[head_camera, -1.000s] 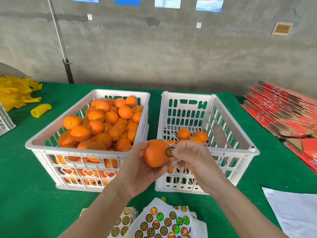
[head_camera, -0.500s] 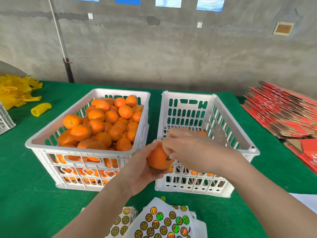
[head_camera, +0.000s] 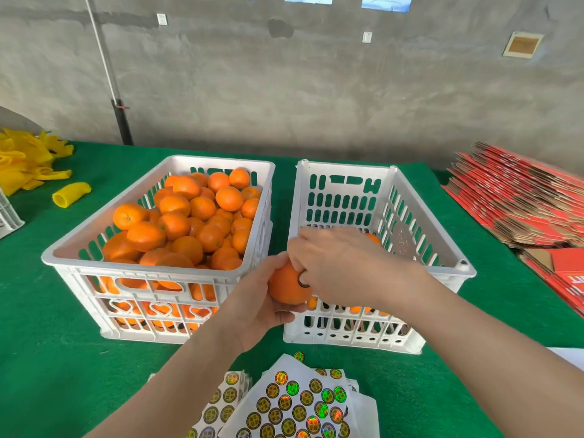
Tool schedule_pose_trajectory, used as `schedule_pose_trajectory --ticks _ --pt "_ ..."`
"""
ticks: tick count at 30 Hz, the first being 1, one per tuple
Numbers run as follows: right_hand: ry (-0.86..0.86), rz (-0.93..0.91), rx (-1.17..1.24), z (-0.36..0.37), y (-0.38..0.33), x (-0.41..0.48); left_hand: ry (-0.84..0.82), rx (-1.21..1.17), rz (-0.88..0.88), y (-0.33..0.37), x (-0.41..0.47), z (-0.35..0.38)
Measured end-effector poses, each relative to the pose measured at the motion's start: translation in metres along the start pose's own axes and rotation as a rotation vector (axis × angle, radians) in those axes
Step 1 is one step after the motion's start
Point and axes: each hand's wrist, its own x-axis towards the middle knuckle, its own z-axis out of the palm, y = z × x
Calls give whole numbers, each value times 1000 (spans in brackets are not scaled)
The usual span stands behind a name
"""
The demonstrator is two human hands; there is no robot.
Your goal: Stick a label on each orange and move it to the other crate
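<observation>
Far left: a heap of yellow foam nets (head_camera: 22,162) lies on the green table cover (head_camera: 47,358), with the corner of a white basket (head_camera: 8,216) at the frame edge below it.
Net sleeve: one rolled yellow sleeve (head_camera: 72,193) lies alone, just right of that heap.
Left crate: the white left crate (head_camera: 63,248) stands on the cover, piled high with a heap of oranges (head_camera: 189,222).
My left hand: my left hand (head_camera: 252,305) cups the orange from below and from the left, its fingers curled under the fruit.
Orange: the orange (head_camera: 286,287) is held up between my two hands, in front of the gap between the crates and against the near left corner of the right crate.
Label: a dark round label (head_camera: 303,281) sits on the orange's right side, half hidden under my thumb.
Sticker sheets: sticker sheets (head_camera: 294,403) of round shiny labels lie fanned out near me, and a loose sticker (head_camera: 299,355) lies on the cover just beyond them.
My right hand: my right hand (head_camera: 341,267) closes over the orange's top and right side, thumb pressed on the label; both hands meet on the fruit.
Right crate: the right crate (head_camera: 442,248) holds a few labelled oranges (head_camera: 373,238), mostly hidden behind my hand.
Far right: flattened red cartons (head_camera: 521,197) are stacked there, and a white paper (head_camera: 568,357) shows at the edge.
</observation>
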Motion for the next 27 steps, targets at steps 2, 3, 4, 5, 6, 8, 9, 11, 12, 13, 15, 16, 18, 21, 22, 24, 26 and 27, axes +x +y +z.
schedule_pose_trajectory --ticks 2,3,4,5,6,8,9,11,12,13,15,16,18,21,22,24,26,27 --pt "107 73 254 4 5 -3 -4 -78 14 1 0 -2" --pt "145 101 394 8 7 -5 -19 -130 25 3 0 -3" --pt "159 113 533 13 7 -6 -38 -179 44 5 1 -4" --pt "162 111 654 18 5 -7 -53 -209 74 8 3 -4" --pt "169 102 725 25 3 -6 -67 -209 107 12 5 -3" --pt "250 97 730 39 0 -1 -87 -150 164 17 6 1" --pt "315 110 720 43 0 2 -72 -90 195 19 6 2" --pt "418 154 764 45 8 12 7 175 333 23 10 -2" --pt "435 196 794 45 16 19 61 361 435 26 15 -6" --pt "424 258 815 45 29 28 137 561 542 30 24 -15" --pt "302 397 801 52 65 47 337 921 622 38 48 -38" --pt "191 461 757 59 85 55 412 1045 572 41 59 -48" --pt "-138 548 534 81 123 67 490 1263 442 40 74 -63" --pt "-705 596 171 124 162 71 481 1312 448 30 80 -67" --pt "-813 587 83 134 169 70 492 1314 485 28 81 -66" --pt "-875 569 3 144 174 70 547 1345 525 27 83 -67" --pt "-879 563 -8 150 176 75 592 1350 540 27 82 -68" --pt "-867 561 9 152 175 77 595 1352 549 26 82 -68"
